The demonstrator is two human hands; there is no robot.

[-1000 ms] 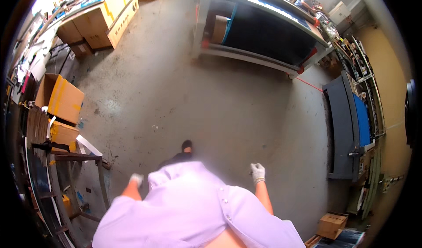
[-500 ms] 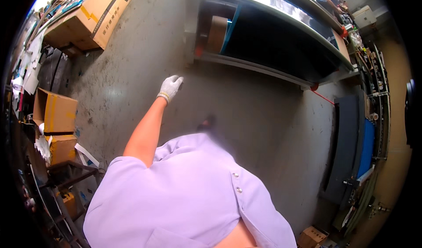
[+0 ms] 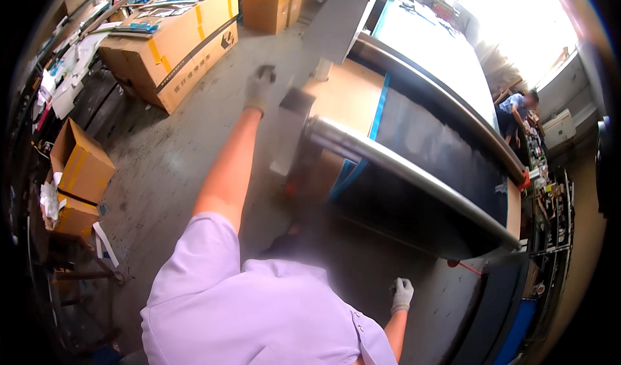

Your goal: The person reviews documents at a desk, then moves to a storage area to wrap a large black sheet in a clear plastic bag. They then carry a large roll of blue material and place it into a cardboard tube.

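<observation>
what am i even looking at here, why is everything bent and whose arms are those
This is one view from a wide fisheye camera worn on a person's head, looking down, so straight edges bend toward the rim. The arms are the wearer's own, above a lilac shirt. The gloved left hand reaches forward near the grey upright post of a metal workbench; whether it touches is unclear. The gloved right hand hangs low, holding nothing. Cardboard boxes stand on the concrete floor. Another person works far off.
</observation>
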